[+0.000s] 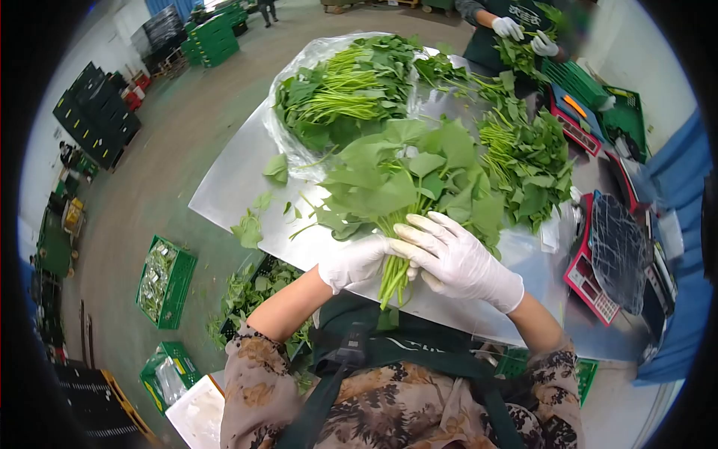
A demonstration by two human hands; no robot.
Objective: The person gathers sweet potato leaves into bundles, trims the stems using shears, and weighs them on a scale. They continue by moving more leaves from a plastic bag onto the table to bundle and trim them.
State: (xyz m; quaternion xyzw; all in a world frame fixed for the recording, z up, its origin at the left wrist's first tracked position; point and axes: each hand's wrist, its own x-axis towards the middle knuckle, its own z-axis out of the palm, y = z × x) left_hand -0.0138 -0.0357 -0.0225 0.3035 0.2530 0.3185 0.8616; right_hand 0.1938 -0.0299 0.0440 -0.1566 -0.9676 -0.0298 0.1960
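Both of my hands wear white gloves and are on one bunch of leafy greens (404, 187), which has broad leaves and long green stems. My left hand (355, 262) is closed around the stems from the left. From the right, my right hand (460, 262) lays its fingers across the same stems, gripping them with the thumb partly hidden. Cut stem ends stick out below my hands, toward my apron. Behind the bunch, a clear plastic bag (280, 135) lies open around a large pile of greens (348, 90). Another pile of greens (531, 161) rests to the right on the metal table (232, 179).
Red scales (591, 288) stand along the table's right side. Loose leaves (250, 228) lie at its left edge. Green crates (168, 280) sit on the floor at left. Across the table, a co-worker's gloved hands (527, 36) hold greens. Stacked crates (213, 37) stand farther back.
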